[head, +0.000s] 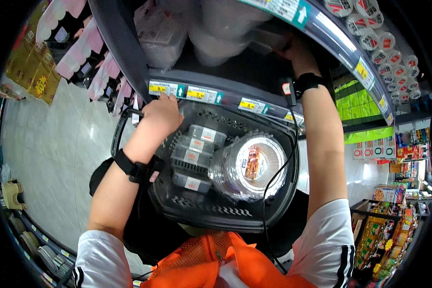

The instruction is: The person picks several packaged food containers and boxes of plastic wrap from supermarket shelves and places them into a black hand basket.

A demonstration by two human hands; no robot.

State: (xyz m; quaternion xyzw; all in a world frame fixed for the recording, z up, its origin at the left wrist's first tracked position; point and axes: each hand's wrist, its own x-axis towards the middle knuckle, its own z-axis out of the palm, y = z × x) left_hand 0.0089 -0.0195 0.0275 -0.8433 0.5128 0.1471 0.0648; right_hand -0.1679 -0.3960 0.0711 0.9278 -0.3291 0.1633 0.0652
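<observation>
My left hand (162, 113) is at the front edge of a dark shelf (216, 80), its fingertips over a price label (165, 89). Its palm side is hidden, so any grip does not show. Deep in the shelf's shadow, my right hand (291, 46) is beside a dim plastic container (266, 39); whether it holds this is unclear. Below the shelf edge stands a black plastic basket (223, 219). Inside are several clear lidded boxes with paper bands (192, 157) and, to their right, a wrapped stack of round foil trays (262, 165).
Translucent tubs (219, 39) and a wrapped box pack (162, 39) fill the shelf's left part. A black cable (294, 122) hangs from my right wrist across the basket. Pink-trimmed goods (81, 48) hang at left above the tiled floor (46, 133). Bottles (378, 230) stand at lower right.
</observation>
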